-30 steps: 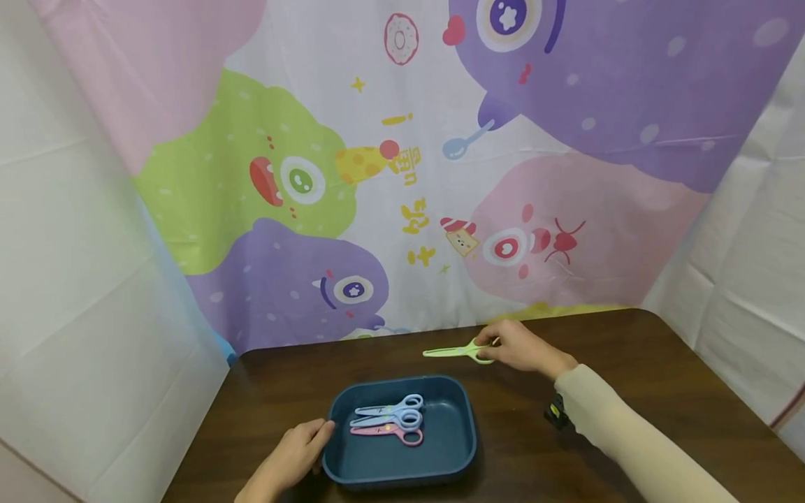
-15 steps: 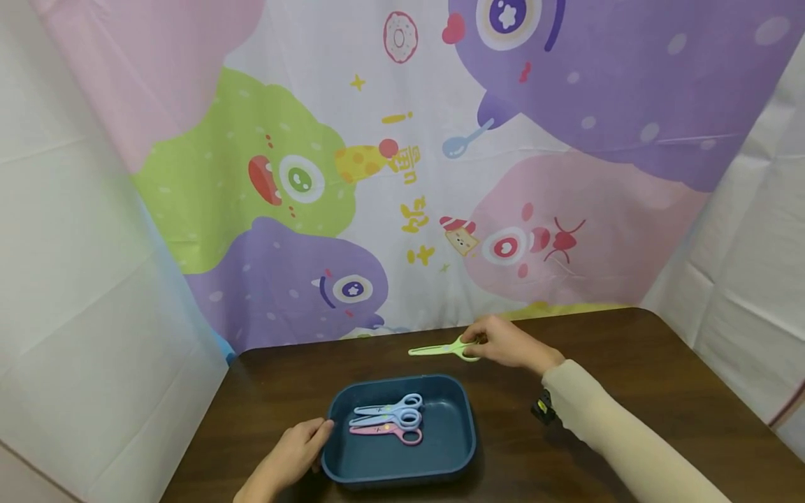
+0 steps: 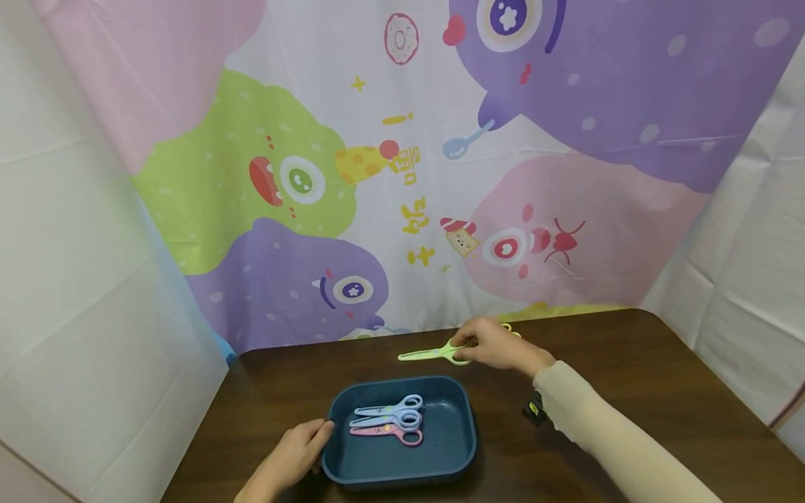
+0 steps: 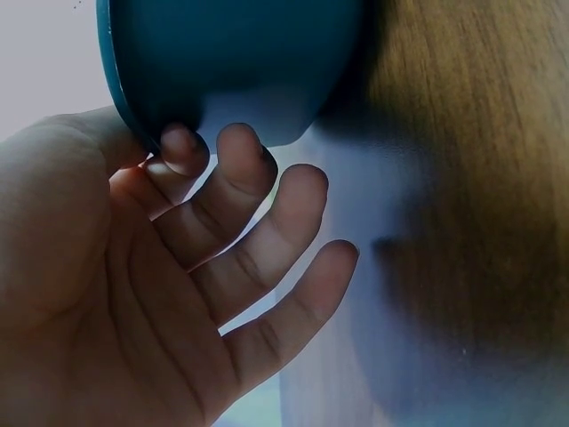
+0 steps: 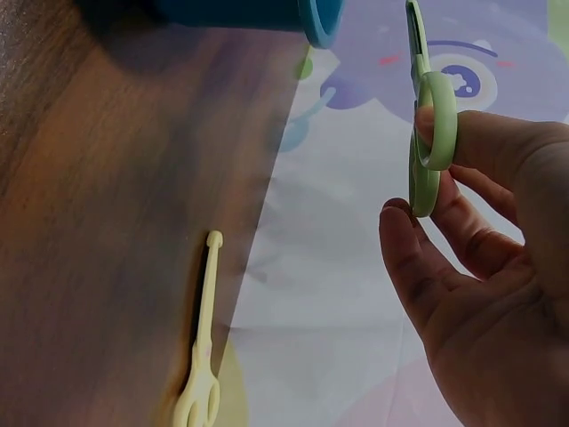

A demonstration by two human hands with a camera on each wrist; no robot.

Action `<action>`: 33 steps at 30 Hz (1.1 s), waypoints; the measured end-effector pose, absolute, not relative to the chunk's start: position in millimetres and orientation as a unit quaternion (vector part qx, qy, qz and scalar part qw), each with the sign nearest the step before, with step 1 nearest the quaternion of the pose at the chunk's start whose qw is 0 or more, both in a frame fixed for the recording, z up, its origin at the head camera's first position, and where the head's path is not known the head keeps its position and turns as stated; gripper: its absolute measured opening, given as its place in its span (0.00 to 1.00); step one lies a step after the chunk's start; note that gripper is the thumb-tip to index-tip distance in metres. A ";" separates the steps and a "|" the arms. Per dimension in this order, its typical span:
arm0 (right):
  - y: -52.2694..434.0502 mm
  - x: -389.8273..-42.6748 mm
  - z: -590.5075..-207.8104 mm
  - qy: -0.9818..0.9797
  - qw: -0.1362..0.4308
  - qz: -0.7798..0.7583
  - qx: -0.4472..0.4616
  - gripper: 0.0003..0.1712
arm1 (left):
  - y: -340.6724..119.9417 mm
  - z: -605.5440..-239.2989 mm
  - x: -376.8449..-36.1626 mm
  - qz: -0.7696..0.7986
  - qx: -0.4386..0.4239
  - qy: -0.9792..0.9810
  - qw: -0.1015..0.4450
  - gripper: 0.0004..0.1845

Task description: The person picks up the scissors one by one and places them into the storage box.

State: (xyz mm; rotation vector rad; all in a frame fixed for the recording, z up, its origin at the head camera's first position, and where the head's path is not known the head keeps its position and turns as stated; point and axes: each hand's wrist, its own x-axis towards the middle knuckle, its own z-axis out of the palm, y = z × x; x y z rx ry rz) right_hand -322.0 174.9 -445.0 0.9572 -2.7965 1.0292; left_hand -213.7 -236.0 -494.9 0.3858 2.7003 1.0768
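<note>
My right hand (image 3: 499,346) pinches light-green scissors (image 3: 420,355) by the handle loops above the back of the table, blades pointing left. In the right wrist view, thumb and fingertips grip the loops, with the scissors (image 5: 422,133) clear of the tabletop. My left hand (image 3: 291,447) holds the left rim of a dark blue tray (image 3: 440,454), thumb and index finger at the edge, the other fingers loosely bent beneath in the left wrist view. Inside the tray lie two light-blue scissors (image 3: 377,421) and pink scissors (image 3: 371,431), side by side with loops to the right.
Yellow scissors (image 5: 205,311) lie on the dark wooden table (image 3: 566,447) near its back edge, mostly behind my right hand in the head view. A cartoon-printed curtain (image 3: 428,175) hangs at the back, with white sheets (image 3: 94,279) at both sides.
My right hand has carried the green scissors left along the table's back, toward the tray. The yellow scissors' loops now show behind that hand. The left hand and tray stay put.
</note>
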 end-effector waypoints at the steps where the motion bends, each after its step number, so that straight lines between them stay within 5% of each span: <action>1: 174.0 -321.8 -445.0 -0.892 0.005 0.331 0.308 0.09 | -235.9 -495.0 -213.7 0.365 0.130 0.916 0.104 0.23; 33: 150.9 -316.6 -441.4 -0.888 0.001 0.342 0.308 0.10 | -234.3 -495.0 -212.0 0.367 0.106 0.918 0.106 0.24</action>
